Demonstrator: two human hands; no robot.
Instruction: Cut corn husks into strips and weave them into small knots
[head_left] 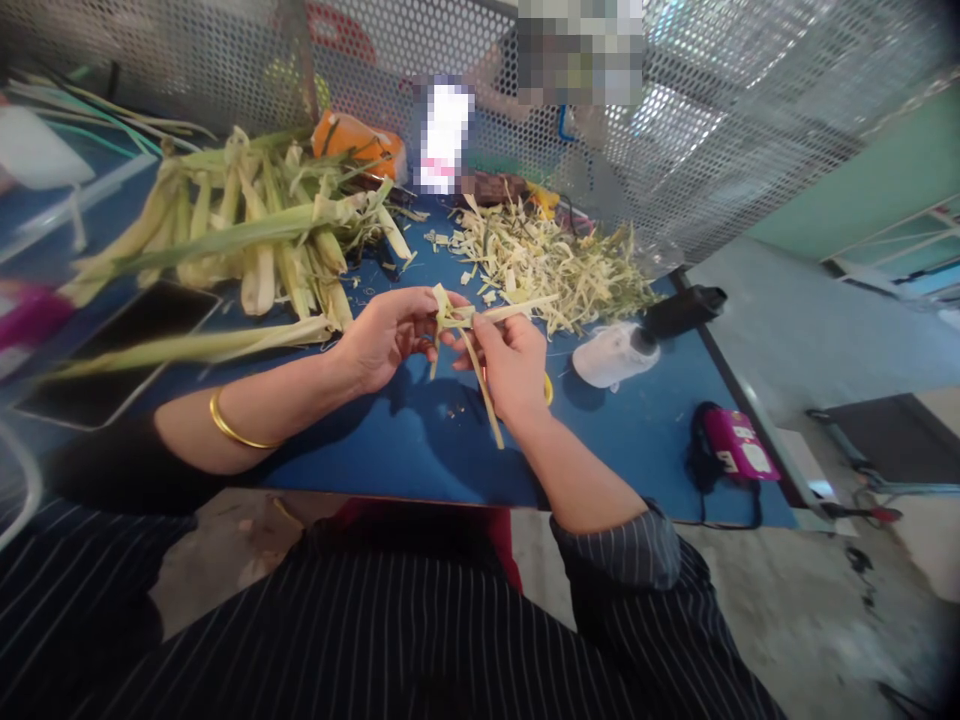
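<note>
Above the blue table (465, 440), my left hand (390, 335) pinches a small piece of folded pale plant strips (448, 310) near its upper left. My right hand (514, 360) closes on the same strips from the right, thumb and fingertips at the fold. One strip end hangs down toward the table's front edge, and another sticks out to the upper right over my right hand. Both hands are close together, their fingers partly hidden by each other and the strips.
Long leaf stalks (255, 240) lie piled at the left, over a dark flat object (120, 350). Behind my right hand is a heap of shredded strips (555, 265). A white thread spool (611, 355) and a magenta device (739, 445) are at the right. Perforated metal (480, 60) stands behind.
</note>
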